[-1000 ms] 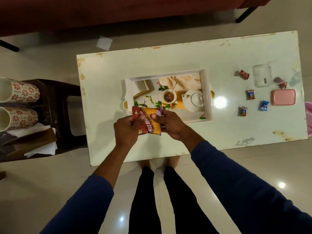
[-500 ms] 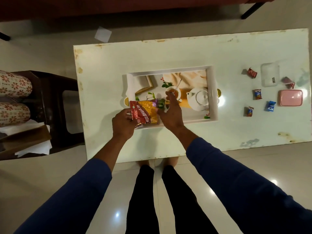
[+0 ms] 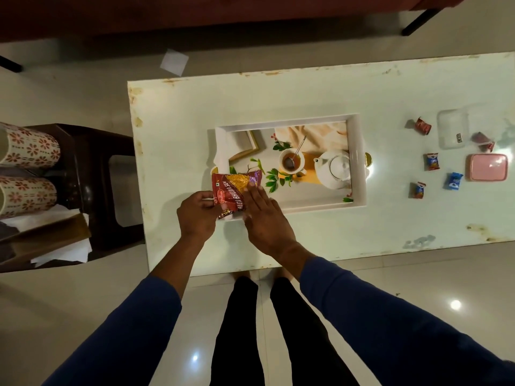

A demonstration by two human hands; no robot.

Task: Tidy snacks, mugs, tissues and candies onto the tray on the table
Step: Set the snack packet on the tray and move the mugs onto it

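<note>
A home, probably a living room: a low tabletop (its edges chipped) on glossy floor tiles, a dark stool with patterned mugs beside it, and what may be a sofa beyond, dim here.

single head-worn view, looking steeply down, table close below; wide angle, floor around
</note>
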